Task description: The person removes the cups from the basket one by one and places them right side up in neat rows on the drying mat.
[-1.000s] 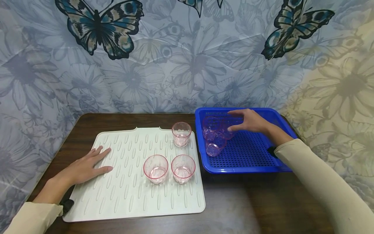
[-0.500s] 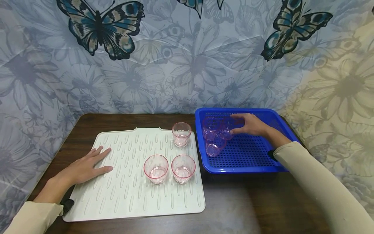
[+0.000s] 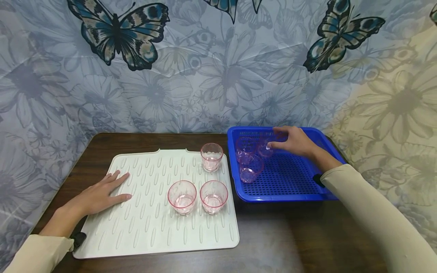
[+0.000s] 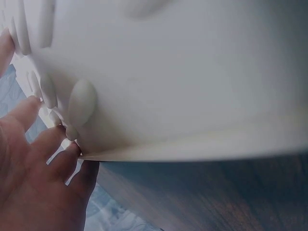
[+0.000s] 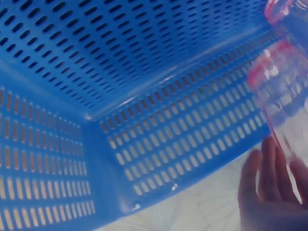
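Note:
My left hand (image 3: 99, 195) lies with fingers spread on the left side of a white ridged drying mat (image 3: 143, 227); in the left wrist view its fingertips (image 4: 72, 149) are at the mat's edge. Over the blue basket (image 3: 286, 198), my right hand (image 3: 293, 142) grips a clear pink-rimmed drinking glass (image 5: 284, 96) between thumb and fingers. Its rim points away from the palm in the right wrist view. Two similar glasses, a front one (image 3: 250, 168) and a rear one (image 3: 244, 146), are on the basket's left side.
Three pink-rimmed glasses stand upright on the mat's right half: a back one (image 3: 211, 157), a front left one (image 3: 182, 197) and a front right one (image 3: 214, 197). The dark wooden table (image 3: 273, 235) meets a butterfly-patterned wall covering (image 3: 218, 76) behind.
My right hand first shifts slightly down and right, then rises a little with the glass, which changes its tilt. The left hand stays in place on the mat.

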Demonstrator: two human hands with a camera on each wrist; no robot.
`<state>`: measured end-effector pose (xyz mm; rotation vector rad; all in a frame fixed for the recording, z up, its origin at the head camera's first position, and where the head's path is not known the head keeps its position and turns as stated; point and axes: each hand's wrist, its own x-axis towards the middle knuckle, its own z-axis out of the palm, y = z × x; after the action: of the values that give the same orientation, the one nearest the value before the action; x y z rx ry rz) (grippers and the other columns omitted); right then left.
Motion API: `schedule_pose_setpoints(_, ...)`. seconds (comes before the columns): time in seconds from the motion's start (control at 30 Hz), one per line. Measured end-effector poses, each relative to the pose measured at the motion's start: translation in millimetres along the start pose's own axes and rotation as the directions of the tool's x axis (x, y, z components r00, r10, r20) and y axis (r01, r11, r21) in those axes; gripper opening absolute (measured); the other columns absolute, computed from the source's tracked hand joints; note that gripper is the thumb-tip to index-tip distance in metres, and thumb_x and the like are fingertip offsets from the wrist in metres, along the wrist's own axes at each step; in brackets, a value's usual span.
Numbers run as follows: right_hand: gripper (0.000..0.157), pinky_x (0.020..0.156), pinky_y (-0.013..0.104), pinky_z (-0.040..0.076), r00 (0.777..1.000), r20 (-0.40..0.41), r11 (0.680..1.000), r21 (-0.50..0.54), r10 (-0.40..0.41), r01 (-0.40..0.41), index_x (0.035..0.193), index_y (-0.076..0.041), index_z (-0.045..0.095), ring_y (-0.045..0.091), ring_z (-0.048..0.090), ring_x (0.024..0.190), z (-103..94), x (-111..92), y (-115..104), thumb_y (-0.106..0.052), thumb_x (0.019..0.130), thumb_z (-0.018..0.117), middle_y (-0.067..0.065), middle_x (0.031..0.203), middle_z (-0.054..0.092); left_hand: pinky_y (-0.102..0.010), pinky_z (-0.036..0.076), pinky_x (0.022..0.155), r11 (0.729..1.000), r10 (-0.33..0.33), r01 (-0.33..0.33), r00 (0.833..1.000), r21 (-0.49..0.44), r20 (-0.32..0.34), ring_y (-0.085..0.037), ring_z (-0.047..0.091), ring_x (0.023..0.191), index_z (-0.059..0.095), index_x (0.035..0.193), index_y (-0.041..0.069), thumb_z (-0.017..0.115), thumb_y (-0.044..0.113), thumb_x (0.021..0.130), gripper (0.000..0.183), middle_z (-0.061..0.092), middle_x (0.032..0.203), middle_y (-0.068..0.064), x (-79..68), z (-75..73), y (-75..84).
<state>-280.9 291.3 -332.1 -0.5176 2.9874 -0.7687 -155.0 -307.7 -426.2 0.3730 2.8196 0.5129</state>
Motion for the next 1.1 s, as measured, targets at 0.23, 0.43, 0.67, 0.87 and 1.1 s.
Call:
schedule_pose_setpoints(0.23, 0.068, 0.079, 0.052, 0.053, 0.98, -0.198, 0.995, 0.087, -0.021, 0.039, 0.137, -0.002, 0.059, 0.036, 0.064, 0.101, -2.1, 4.9, -13.4, -0.039, 0.084, 0.08, 0.02, 0.124, 0.065, -0.081, 0.023, 0.096, 1.0, -0.001, 0.001, 1.0, 0.011, -0.004, -0.058, 0.018, 0.141, 0.032, 0.156, 0.007, 0.057, 0.06, 0.093, 0.086, 0.024, 0.156, -0.034, -0.6, -0.1, -0.3)
schedule_pose_setpoints(0.43, 0.065, 0.078, 0.051, 0.052, 0.961, -0.27, 0.992, 0.088, -0.059, 0.085, 0.133, -0.002, 0.062, 0.035, 0.064, 0.096, -4.7, 8.9, -25.5, -0.037, 0.082, 0.082, 0.019, 0.118, 0.066, -0.08, 0.023, 0.096, 1.0, -0.003, 0.003, 1.0, 0.017, -0.005, -0.057, 0.019, 0.141, 0.033, 0.156, 0.008, 0.058, 0.06, 0.093, 0.086, 0.024, 0.156, -0.033, -0.9, -0.4, 0.5)
schedule_pose_setpoints(0.67, 0.063, 0.077, 0.047, 0.051, 0.944, -0.309, 0.99, 0.047, -0.112, 0.133, 0.13, -0.003, 0.065, 0.032, 0.065, 0.089, -7.3, 16.2, -42.3, -0.037, 0.08, 0.083, 0.016, 0.106, 0.069, -0.081, 0.022, 0.097, 1.0, -0.001, 0.001, 1.0, 0.008, -0.003, -0.057, 0.018, 0.142, 0.032, 0.156, 0.008, 0.058, 0.061, 0.093, 0.086, 0.023, 0.157, -0.033, -1.0, 0.0, 1.7)
schedule_pose_setpoints(0.87, 0.064, 0.077, 0.043, 0.051, 0.929, -0.31, 0.978, -0.005, -0.201, 0.209, 0.131, -0.005, 0.065, 0.03, 0.063, 0.087, -10.6, 24.8, -70.2, -0.038, 0.08, 0.083, 0.013, 0.102, 0.067, -0.08, 0.022, 0.097, 1.0, -0.009, 0.009, 1.0, 0.014, -0.003, -0.057, 0.018, 0.142, 0.032, 0.156, 0.008, 0.058, 0.062, 0.092, 0.087, 0.024, 0.156, -0.033, -0.1, -0.5, 0.9)
schedule_pose_setpoints(1.1, 0.059, 0.079, 0.044, 0.054, 0.915, -0.264, 0.947, 0.015, -0.305, 0.32, 0.128, -0.003, 0.067, 0.027, 0.065, 0.089, -6.7, 33.5, -110.8, -0.03, 0.079, 0.085, 0.014, 0.102, 0.068, -0.081, 0.021, 0.097, 1.0, -0.01, 0.01, 1.0, 0.011, 0.003, -0.057, 0.017, 0.142, 0.031, 0.156, 0.009, 0.057, 0.062, 0.092, 0.087, 0.023, 0.157, -0.032, 0.5, 0.8, -1.7)
